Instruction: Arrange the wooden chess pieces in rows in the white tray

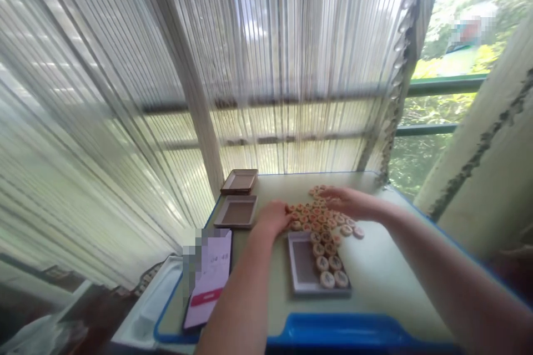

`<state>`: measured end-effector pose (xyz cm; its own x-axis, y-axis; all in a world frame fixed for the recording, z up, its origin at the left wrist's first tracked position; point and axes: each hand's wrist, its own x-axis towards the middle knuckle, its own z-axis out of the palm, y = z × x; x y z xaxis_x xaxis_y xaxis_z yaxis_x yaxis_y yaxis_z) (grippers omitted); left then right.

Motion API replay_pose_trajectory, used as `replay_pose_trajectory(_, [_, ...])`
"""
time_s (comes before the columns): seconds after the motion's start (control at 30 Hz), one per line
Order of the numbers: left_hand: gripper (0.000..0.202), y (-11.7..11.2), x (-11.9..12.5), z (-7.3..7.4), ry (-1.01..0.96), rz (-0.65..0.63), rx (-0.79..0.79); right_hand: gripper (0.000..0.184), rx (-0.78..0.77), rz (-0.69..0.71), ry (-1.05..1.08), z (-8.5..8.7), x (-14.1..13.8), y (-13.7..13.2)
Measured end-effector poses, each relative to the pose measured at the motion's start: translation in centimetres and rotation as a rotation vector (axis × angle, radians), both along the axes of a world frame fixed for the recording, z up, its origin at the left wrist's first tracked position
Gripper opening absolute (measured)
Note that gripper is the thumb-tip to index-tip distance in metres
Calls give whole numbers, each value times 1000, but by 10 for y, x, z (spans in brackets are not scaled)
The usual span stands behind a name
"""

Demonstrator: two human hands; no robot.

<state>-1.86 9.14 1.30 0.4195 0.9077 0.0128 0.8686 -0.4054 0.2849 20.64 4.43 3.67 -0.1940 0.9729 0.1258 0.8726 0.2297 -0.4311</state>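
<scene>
A heap of round wooden game pieces (322, 217) lies on a pale table with a blue rim (375, 274). My left hand (272, 216) rests at the heap's left side, fingers curled against the pieces. My right hand (347, 202) lies flat over the heap's far right side, fingers stretched out to the left. Some pieces lie in a grey tray (302, 269) just in front of the heap, in a row along its right side.
Two brown box halves (238, 197) sit at the table's far left. A phone (210, 277) with a lit screen lies at the near left. String curtains (208, 66) and a window rail stand right behind the table.
</scene>
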Motion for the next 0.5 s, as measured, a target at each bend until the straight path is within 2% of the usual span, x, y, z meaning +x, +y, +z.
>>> replay_pose_trajectory(0.07, [29, 4, -2, -2, -49, 18, 1, 36, 91, -114, -67, -10, 4, -10])
replay_pose_trajectory(0.13, [36, 8, -4, -3, -73, 65, -31, 34, 197, -306, -182, -25, 18, -11])
replay_pose_trajectory(0.2, [43, 11, -5, -2, -63, 119, -84, 36, 193, -410, -303, -39, 38, -6])
replay_pose_trajectory(0.3, [53, 13, -5, 2, -53, 158, -134, 45, 142, -570, -314, -53, 67, 6])
replay_pose_trajectory(0.37, [57, 11, -4, 6, -51, 165, -151, 47, 153, -558, -284, -61, 77, 14])
replay_pose_trajectory(0.47, [54, 3, -3, 10, 10, 157, -120, 45, 168, -389, -202, -71, 78, 22])
replay_pose_trajectory(0.5, [50, 0, -4, 11, 37, 147, -93, 45, 155, -383, -156, -74, 76, 24])
